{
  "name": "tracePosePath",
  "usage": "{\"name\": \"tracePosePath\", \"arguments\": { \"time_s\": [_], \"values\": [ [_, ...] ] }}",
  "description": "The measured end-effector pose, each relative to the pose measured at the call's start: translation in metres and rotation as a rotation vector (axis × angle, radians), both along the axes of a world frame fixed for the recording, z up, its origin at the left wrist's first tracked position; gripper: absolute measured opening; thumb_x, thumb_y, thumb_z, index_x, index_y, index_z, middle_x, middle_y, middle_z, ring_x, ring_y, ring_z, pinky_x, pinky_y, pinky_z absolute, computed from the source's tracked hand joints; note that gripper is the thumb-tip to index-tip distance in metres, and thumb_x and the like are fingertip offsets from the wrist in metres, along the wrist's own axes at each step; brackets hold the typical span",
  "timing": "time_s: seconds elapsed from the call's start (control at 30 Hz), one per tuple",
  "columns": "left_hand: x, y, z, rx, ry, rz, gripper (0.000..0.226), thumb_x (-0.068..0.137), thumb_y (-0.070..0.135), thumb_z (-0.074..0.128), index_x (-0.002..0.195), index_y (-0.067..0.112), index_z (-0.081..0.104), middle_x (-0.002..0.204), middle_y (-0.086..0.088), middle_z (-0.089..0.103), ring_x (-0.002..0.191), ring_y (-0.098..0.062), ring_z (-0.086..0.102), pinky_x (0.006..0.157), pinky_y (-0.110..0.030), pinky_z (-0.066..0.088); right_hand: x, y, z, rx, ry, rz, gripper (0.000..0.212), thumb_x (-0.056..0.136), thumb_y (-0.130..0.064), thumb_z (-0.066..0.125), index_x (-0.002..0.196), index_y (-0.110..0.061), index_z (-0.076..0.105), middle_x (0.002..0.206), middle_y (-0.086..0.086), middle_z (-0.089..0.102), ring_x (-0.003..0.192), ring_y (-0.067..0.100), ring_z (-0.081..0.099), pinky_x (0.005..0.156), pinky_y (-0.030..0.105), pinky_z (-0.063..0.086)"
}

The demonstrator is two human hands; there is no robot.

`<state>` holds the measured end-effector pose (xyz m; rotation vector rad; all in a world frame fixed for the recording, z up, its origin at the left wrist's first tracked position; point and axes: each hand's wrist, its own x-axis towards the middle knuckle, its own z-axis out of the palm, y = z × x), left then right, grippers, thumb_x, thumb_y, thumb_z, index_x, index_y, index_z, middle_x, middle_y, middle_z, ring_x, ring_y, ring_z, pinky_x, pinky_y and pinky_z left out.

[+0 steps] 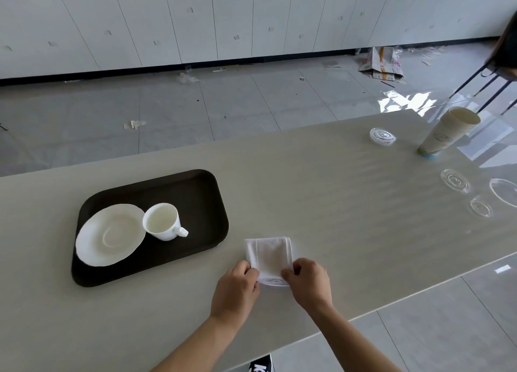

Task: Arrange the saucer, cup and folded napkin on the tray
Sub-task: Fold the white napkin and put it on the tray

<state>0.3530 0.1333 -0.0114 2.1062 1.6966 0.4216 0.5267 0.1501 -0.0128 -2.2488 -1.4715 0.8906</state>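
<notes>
Both hands pinch the near edge of the napkin [269, 255], the left hand [237, 287] at its left corner and the right hand [307, 283] at its right, on the table [321, 192] just right of the tray [193, 192]. The saucer [110, 235] and cup [163, 222] already sit on the tray. To fold neatly, bring the near edge squarely onto the far one, press the crease flat, then lay the napkin on the tray's bare right part.

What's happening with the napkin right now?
Left hand, right hand pinching napkin on table. Saucer, cup on tray. Path clear.
</notes>
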Motion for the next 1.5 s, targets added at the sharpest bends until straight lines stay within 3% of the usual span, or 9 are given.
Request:
{"name": "tracePosePath", "arguments": {
  "time_s": [0.2,0.37,0.47,0.67,0.77,1.1,1.23,1.33,1.5],
  "values": [
    [-0.004,-0.002,-0.003,-0.011,-0.111,0.106,0.011,0.070,-0.005,0.062,0.074,0.004,0.066,0.079,-0.008,0.060,0.061,-0.028,0.058,0.052,-0.038,0.050,-0.006,-0.005,0.000,-0.015,0.020,0.033,0.039,0.079,-0.023,0.066,0.057,-0.016,0.035,0.055,-0.002,0.041,0.054,0.021,0.037,0.052,0.034,0.030],
    [-0.013,-0.002,0.005,0.047,-0.155,0.135,0.020,0.064,-0.008,0.069,0.075,0.007,0.070,0.079,-0.006,0.062,0.061,-0.024,0.061,0.051,-0.032,0.052,-0.015,-0.004,0.007,0.014,0.005,0.063,0.024,0.083,-0.032,0.064,0.067,-0.022,0.050,0.074,-0.003,0.061,0.071,0.025,0.059,0.058,0.032,0.039],
    [-0.021,0.002,0.015,0.084,-0.152,0.151,0.020,0.065,-0.007,0.069,0.077,0.009,0.070,0.080,-0.004,0.062,0.062,-0.021,0.061,0.051,-0.031,0.052,-0.022,0.004,0.016,0.025,0.034,0.063,0.023,0.084,-0.033,0.064,0.067,-0.023,0.051,0.068,-0.004,0.062,0.066,0.023,0.056,0.056,0.032,0.040],
    [-0.037,0.014,0.039,0.138,-0.166,0.193,0.023,0.062,-0.009,0.069,0.078,0.008,0.070,0.083,-0.004,0.063,0.062,-0.020,0.060,0.050,-0.029,0.050,-0.041,0.024,0.034,0.051,0.178,0.054,0.024,0.084,-0.023,0.063,0.070,-0.007,0.051,0.063,0.005,0.059,0.060,0.025,0.059,0.054,0.033,0.041],
    [-0.048,0.021,0.049,0.155,-0.163,0.217,0.022,0.065,-0.009,0.067,0.079,0.008,0.070,0.085,-0.004,0.062,0.066,-0.020,0.060,0.052,-0.032,0.051,-0.053,0.032,0.043,0.070,0.263,0.050,0.017,0.086,-0.022,0.063,0.074,-0.012,0.058,0.071,0.000,0.069,0.055,0.016,0.070,0.049,0.027,0.048],
    [-0.083,0.072,0.087,0.199,-0.133,0.202,0.015,0.074,-0.008,0.059,0.080,0.000,0.069,0.090,-0.009,0.060,0.074,-0.026,0.060,0.065,-0.043,0.053,-0.091,0.078,0.075,0.160,0.309,0.041,0.023,0.085,-0.022,0.065,0.068,-0.013,0.053,0.064,-0.001,0.066,0.048,0.009,0.068,0.042,0.021,0.039],
    [-0.099,0.099,0.094,0.204,-0.152,0.226,0.020,0.078,-0.005,0.060,0.090,0.004,0.073,0.093,-0.006,0.060,0.079,-0.022,0.060,0.071,-0.038,0.052,-0.106,0.100,0.083,0.185,0.306,0.043,0.018,0.084,-0.023,0.067,0.071,-0.015,0.057,0.066,-0.001,0.068,0.048,0.010,0.068,0.046,0.026,0.048],
    [-0.115,0.123,0.094,0.184,-0.188,0.251,0.021,0.078,-0.005,0.062,0.092,0.006,0.074,0.091,-0.003,0.061,0.080,-0.020,0.060,0.072,-0.029,0.049,-0.119,0.121,0.087,0.202,0.288,0.058,0.015,0.083,-0.025,0.067,0.072,-0.017,0.059,0.067,-0.001,0.070,0.056,0.016,0.070,0.059,0.038,0.058],
    [-0.141,0.164,0.090,0.081,-0.231,0.290,0.023,0.077,-0.003,0.065,0.093,0.011,0.076,0.092,-0.001,0.064,0.083,-0.012,0.057,0.073,-0.015,0.039,-0.139,0.155,0.082,0.208,0.217,0.103,0.016,0.083,-0.025,0.066,0.076,-0.013,0.060,0.073,0.004,0.070,0.068,0.027,0.069,0.065,0.042,0.057]
  ]
}}
